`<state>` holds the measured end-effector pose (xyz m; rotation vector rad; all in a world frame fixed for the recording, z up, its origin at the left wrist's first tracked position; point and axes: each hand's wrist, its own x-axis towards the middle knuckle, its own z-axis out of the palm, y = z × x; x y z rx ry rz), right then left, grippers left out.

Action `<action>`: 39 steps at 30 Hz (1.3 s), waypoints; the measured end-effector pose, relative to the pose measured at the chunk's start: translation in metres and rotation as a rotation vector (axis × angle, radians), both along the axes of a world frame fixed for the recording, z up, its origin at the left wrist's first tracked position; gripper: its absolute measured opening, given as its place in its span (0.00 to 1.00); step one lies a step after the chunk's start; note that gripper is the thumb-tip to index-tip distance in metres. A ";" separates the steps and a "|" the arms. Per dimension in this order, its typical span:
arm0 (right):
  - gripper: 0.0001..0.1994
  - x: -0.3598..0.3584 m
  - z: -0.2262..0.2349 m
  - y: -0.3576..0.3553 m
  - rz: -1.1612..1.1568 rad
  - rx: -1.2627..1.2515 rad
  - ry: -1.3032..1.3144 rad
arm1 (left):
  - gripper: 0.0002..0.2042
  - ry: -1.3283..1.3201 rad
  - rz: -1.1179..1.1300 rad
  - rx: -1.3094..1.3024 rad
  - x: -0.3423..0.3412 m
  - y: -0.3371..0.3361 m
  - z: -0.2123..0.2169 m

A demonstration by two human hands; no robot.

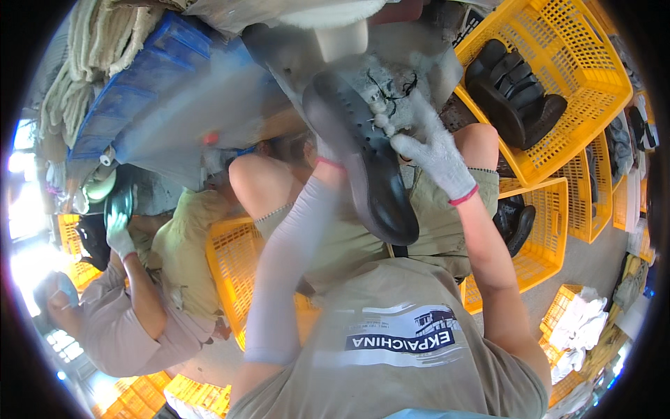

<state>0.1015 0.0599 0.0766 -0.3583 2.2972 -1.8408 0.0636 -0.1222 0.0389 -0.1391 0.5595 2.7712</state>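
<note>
A dark clog-like shoe (366, 171) with a row of small holes hangs tilted over my lap, its rounded end toward me. My left hand (325, 152) grips it from behind; the shoe hides most of that hand, and only the wrist with a pink glove cuff and a grey sleeve show. Beside the holes is my right hand (440, 150) in a pale knit glove, thumb and fingers apart, with nothing visible between them. Dark stringy scraps (391, 91) and whitish bits lie on the grey work surface (433, 52) just past its fingers.
At the upper right a yellow crate (586, 112) holds several dark shoes (513, 91). Another yellow crate (548, 258) stands below it. On the left a seated co-worker (150, 307) handles a dark shoe (120, 199). A blue bin (143, 77) and pale cloths (105, 35) are at the upper left.
</note>
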 end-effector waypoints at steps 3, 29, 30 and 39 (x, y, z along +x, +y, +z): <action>0.29 0.015 -0.018 0.021 0.307 -0.338 -0.726 | 0.28 -0.053 0.028 -0.141 -0.004 0.002 -0.007; 0.23 -0.124 -0.058 0.424 -0.665 0.962 0.172 | 0.18 0.000 -0.619 -0.531 0.051 0.270 0.040; 0.38 -0.129 -0.099 0.433 -0.606 1.083 -0.135 | 0.20 -0.027 -0.605 -0.558 0.040 0.249 0.035; 0.20 -0.087 -0.093 0.328 -0.732 0.840 0.216 | 0.40 -0.109 -0.386 -0.511 -0.055 0.163 0.030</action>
